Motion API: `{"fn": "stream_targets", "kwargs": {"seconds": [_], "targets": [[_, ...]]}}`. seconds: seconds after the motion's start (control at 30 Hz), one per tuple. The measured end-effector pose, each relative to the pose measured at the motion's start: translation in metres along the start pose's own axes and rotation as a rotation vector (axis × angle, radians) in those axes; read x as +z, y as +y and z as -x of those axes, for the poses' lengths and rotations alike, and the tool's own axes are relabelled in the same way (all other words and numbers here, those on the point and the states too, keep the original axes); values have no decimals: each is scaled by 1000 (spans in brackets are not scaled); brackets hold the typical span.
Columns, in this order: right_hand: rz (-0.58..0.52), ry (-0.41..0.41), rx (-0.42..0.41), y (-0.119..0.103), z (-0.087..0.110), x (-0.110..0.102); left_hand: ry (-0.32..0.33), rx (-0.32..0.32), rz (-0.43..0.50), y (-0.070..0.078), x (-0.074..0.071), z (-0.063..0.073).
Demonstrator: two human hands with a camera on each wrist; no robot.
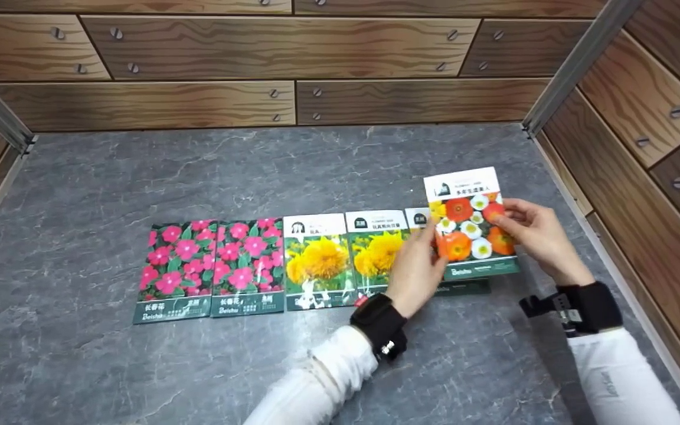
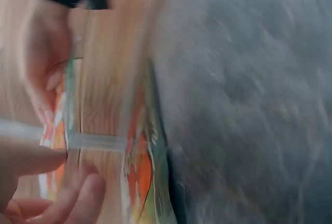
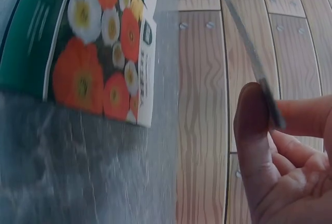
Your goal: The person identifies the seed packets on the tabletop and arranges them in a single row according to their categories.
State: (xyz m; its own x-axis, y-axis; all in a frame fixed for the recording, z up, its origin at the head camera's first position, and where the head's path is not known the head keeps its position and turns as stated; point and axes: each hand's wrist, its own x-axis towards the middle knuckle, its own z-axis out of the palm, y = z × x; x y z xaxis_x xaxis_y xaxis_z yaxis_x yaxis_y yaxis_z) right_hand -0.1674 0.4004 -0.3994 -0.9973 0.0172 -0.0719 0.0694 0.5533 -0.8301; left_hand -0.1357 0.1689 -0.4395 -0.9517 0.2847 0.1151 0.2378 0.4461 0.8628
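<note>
Both hands hold a flower seed packet (image 1: 474, 227) with orange and white poppies, raised above the table. My right hand (image 1: 543, 239) pinches its right edge between thumb and fingers. At its left edge, my left hand (image 1: 414, 271) grips the packet, fingers partly hidden behind it. The right wrist view shows the held packet (image 3: 244, 37) edge-on. Beneath it lies a matching poppy packet (image 3: 98, 47), mostly covered in the head view. To the left lie two yellow-flower packets (image 1: 316, 265) and two pink-flower packets (image 1: 177, 262), side by side.
The packets lie in a row on a grey marbled tabletop (image 1: 198, 177). Wood-patterned panels (image 1: 281, 47) stand at the back and along the right side (image 1: 641, 130). Metal strips (image 1: 582, 65) run up the corners.
</note>
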Motion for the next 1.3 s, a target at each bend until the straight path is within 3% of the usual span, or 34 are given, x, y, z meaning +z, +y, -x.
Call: {"fn": "stream_targets", "kwargs": {"seconds": [0.13,0.23,0.33,0.47,0.83,1.1,1.3], "targets": [[-18,-5,20,6,1,-11,-16,153,-326,5,9,3],[-45,-8,45,12,1,-19,-57,249,-488,8,14,3],[-71,-28,68,19,0,-27,-137,314,-587,10,18,1],[-54,-61,92,30,-1,-37,-249,343,-655,14,27,-2],[43,-133,223,59,-8,-58,-398,320,-799,20,57,-10],[139,-105,210,67,-12,-57,-415,353,-867,20,62,-10],[226,-89,191,69,-13,-54,-441,343,-867,22,64,-11]]}}
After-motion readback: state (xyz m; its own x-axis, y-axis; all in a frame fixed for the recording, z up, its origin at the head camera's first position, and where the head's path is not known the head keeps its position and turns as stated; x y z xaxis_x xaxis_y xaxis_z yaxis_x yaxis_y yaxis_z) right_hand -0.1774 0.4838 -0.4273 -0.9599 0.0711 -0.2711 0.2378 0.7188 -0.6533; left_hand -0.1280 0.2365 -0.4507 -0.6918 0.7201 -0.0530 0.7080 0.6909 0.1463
